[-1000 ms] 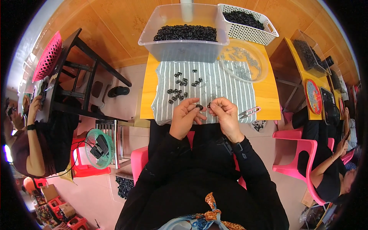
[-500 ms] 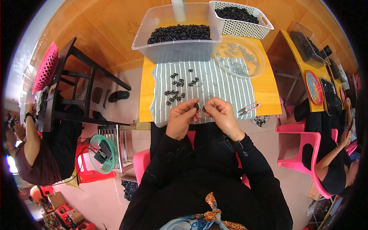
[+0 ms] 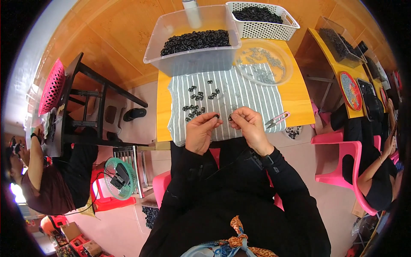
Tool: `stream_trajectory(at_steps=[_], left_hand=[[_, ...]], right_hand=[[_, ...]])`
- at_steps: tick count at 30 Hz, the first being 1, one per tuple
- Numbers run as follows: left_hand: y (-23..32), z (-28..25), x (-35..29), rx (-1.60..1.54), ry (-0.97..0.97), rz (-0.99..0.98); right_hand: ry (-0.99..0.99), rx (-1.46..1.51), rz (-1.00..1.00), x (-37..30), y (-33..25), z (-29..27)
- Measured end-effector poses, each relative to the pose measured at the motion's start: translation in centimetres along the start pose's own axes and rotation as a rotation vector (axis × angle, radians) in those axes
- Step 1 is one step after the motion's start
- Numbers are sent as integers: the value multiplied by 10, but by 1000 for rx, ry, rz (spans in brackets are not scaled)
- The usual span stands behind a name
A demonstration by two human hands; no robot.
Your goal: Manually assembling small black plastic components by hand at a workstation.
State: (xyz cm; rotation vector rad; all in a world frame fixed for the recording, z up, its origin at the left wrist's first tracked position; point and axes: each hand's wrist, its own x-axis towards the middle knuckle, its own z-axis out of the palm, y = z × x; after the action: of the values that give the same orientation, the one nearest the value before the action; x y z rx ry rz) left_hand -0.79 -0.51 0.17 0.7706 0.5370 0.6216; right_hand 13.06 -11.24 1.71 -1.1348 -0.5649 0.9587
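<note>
Over the near edge of a grey-and-white striped cloth (image 3: 257, 100), my two hands are raised a short way apart. My left hand (image 3: 200, 133) pinches a small black plastic piece (image 3: 216, 116) between thumb and fingers. Between the thumb and forefinger of my right hand (image 3: 253, 130) is another small black piece (image 3: 230, 118), mostly covered by the fingertips. Several loose black pieces (image 3: 199, 97), each with small holes, lie scattered on the cloth beyond my left hand. Pink-handled thread snips (image 3: 279, 119) rest on the cloth right of my right hand.
A clear bin (image 3: 195, 62) of black pieces stands at the table's back, beside a white perforated basket (image 3: 265, 31) holding more. A round clear tray (image 3: 287, 70) holds small metal parts. People sit at tables on both sides; a pink chair (image 3: 349, 165) is at right.
My hands have drawn slightly apart, widening the gap between the two pinched pieces. The whole view has shifted a little; the loose pieces on the cloth look unmoved.
</note>
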Motion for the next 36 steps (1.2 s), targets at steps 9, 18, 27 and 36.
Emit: stream_trajectory(at_steps=[9,18,27,36], left_hand=[[-8,-7,19,326,70,130],[1,4,23,1262,-10,685],[-10,22,5,1597,113,801],[9,7,3,30,54,-56]], right_hand=[[54,5,8,3,0,-3],[68,34,10,4,-3,-6],[68,16,9,2,-3,-4],[18,-37,-56,-3,0,4]])
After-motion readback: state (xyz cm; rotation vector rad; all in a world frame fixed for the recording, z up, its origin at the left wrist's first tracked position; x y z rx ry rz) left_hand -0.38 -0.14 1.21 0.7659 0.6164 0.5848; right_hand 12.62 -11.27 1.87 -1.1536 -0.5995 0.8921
